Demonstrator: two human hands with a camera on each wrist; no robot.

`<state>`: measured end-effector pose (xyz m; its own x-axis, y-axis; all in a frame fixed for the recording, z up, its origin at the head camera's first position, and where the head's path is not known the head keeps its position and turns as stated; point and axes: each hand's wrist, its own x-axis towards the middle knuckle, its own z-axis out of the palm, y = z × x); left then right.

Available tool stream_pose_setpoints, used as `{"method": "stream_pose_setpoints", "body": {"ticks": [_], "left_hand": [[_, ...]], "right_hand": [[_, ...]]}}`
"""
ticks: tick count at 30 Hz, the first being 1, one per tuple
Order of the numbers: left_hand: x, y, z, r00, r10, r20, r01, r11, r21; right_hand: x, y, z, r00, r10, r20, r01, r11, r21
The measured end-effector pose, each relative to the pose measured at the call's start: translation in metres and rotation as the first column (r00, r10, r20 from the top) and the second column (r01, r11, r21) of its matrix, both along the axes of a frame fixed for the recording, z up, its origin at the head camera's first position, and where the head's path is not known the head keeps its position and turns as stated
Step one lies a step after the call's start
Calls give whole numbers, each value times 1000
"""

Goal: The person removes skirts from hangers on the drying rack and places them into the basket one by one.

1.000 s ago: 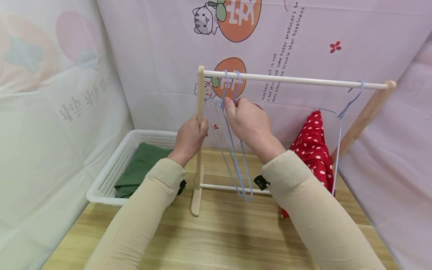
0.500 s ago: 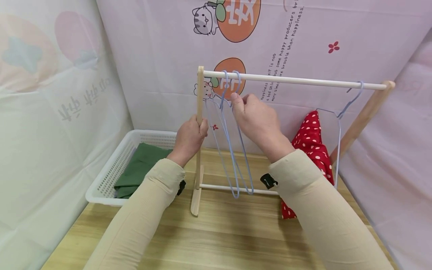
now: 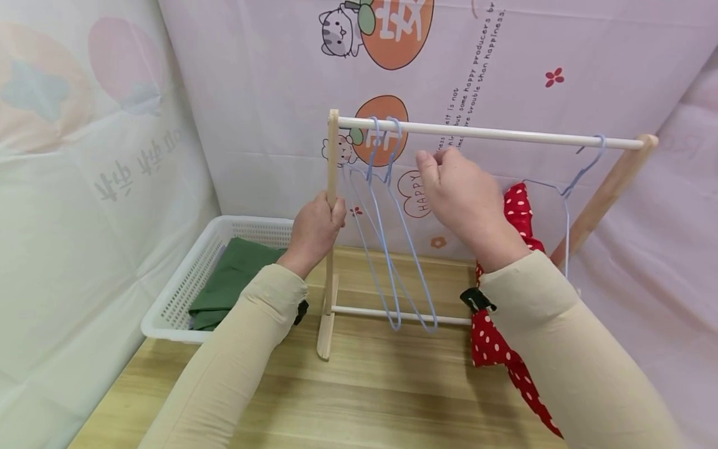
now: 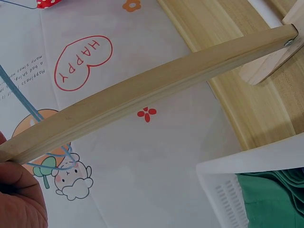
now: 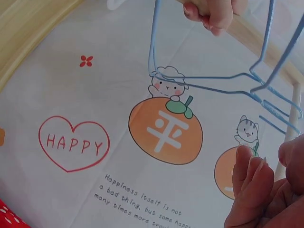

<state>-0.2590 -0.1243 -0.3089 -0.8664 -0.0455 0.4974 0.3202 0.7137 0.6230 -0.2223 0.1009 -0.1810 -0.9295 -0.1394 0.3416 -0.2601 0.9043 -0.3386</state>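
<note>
My left hand [image 3: 315, 231] grips the wooden left post [image 3: 333, 156] of a small clothes rack. In the left wrist view that post [image 4: 156, 88] runs diagonally, the fingers round its end at the left edge. Two light blue wire hangers [image 3: 376, 134] hang from the white rail [image 3: 477, 131] near this post. My right hand [image 3: 462, 196] is in the air below the rail, right of the hangers and apart from them. Its fingers are loosely bent and hold nothing. At the rail's right end hangs another blue hanger [image 3: 586, 163] with a red polka-dot cloth garment [image 3: 488, 340], partly hidden by my right arm.
A white plastic basket [image 3: 181, 271] with folded green cloth [image 3: 238, 274] stands left of the rack on the wooden table [image 3: 359, 393]. The rack's right post [image 3: 611, 187] leans outward in view. Printed fabric walls [image 3: 258, 93] enclose the back and sides.
My right hand has let go of the blue hangers and moved right, away from them. The two hangers now hang farther apart at the bottom. My left hand stays on the post.
</note>
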Motion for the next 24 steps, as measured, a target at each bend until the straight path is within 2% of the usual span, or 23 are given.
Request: {"method": "stream_pose_setpoints", "body": {"ticks": [8,12,19,24], "left_hand": [[0,0,1,1000,0,-4,0,1000,2],[0,2,0,1000,15,-19,-15,1000,-3],[-1,7,-2,999,30,-12,-30,1000,9],[-2,13,-3,999,44,-13,-44,999,11]], "right_hand": [[3,18,8,998,-56,-34,57,998,28],[2,30,13,998,-59,-38,60,998,30],[-1,56,19,997,-71,6,71,997,44],[-1,76,20,996,-93,3,93,992,86]]}}
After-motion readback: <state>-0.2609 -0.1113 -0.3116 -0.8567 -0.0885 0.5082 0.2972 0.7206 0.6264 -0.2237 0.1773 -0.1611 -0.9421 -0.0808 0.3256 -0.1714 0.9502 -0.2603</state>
